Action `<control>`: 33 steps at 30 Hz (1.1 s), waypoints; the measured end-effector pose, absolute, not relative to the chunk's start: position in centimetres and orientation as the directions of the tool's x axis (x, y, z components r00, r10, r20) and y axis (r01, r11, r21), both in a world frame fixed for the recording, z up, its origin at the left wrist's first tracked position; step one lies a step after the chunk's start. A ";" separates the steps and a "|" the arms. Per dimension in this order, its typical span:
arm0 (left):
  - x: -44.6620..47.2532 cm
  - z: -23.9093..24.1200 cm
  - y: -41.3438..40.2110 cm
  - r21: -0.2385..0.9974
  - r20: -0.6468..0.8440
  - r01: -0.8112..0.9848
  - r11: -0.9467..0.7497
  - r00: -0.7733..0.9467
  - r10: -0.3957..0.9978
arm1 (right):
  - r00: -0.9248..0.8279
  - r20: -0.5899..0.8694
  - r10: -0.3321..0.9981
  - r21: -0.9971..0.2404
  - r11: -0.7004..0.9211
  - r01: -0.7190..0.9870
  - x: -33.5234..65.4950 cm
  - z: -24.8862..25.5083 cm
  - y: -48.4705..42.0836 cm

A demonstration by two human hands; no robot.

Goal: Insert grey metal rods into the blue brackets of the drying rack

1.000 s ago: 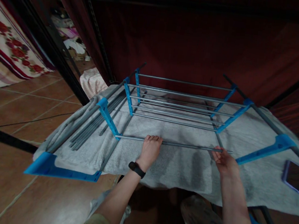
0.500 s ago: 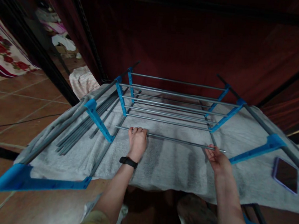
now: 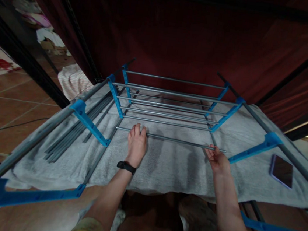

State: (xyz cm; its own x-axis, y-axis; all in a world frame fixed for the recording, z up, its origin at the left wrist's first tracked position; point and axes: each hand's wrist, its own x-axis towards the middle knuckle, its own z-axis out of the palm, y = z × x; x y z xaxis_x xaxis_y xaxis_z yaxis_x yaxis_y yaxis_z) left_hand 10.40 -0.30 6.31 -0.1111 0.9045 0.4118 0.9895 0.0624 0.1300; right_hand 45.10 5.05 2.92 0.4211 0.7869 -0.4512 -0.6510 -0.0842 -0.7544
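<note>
- Our left hand [image 3: 136, 143] lies palm down with its fingers curled over a loose grey metal rod [image 3: 173, 139], gripping it a little in from the rod's left end; a black wristband [image 3: 126, 167] sits just behind it
- Our right hand [image 3: 217, 159] holds the same rod near its right end, thumb and fingers pinched around it from below; the rod's tip pokes out just past the fingers
- The rod runs nearly level across the middle of the view, just above a grey towel [image 3: 176, 166]; it lies on the near side of the drying rack [image 3: 169, 104], parallel to the rails already seated between the blue plastic brackets [image 3: 115, 96]; we cannot tell whether its left end touches the nearer left blue bracket [image 3: 88, 123]
- A bundle of spare grey rods [image 3: 78, 131] lies on the towel along the left side frame, well apart from our hands
- A phone [image 3: 281, 171] with a purple edge lies face up on the towel to the right, beyond the right blue bracket [image 3: 252, 151]
- Dark red cloth [image 3: 180, 33] hangs behind the rack; terracotta floor tiles [image 3: 10, 110] show to the left
</note>
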 end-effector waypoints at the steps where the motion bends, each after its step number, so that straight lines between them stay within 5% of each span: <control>1: 10.8 6.2 -0.3 0.123 0.400 0.991 0.045 -0.091 0.912 | 0.430 -0.453 0.781 -0.755 -0.080 -0.651 45.1 2.9 5.1; 8: 12.0 4.5 -0.2 0.058 0.182 0.993 -0.106 0.094 0.979 | 0.431 -0.460 0.776 -0.756 -0.088 -0.649 44.9 2.8 5.3; 33: 13.1 3.3 0.0 -0.038 0.195 0.992 -0.121 0.126 0.973 | 0.404 -0.464 0.788 -0.740 -0.095 -0.666 44.6 2.4 5.4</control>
State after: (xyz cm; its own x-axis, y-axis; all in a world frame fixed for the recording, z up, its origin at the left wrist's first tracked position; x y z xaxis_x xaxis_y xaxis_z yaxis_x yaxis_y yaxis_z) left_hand 13.06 -0.05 3.31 0.1258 0.9728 0.1946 0.9920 -0.1207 -0.0381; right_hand 44.60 5.43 2.41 0.4035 0.7883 -0.4644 -0.6662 -0.0948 -0.7398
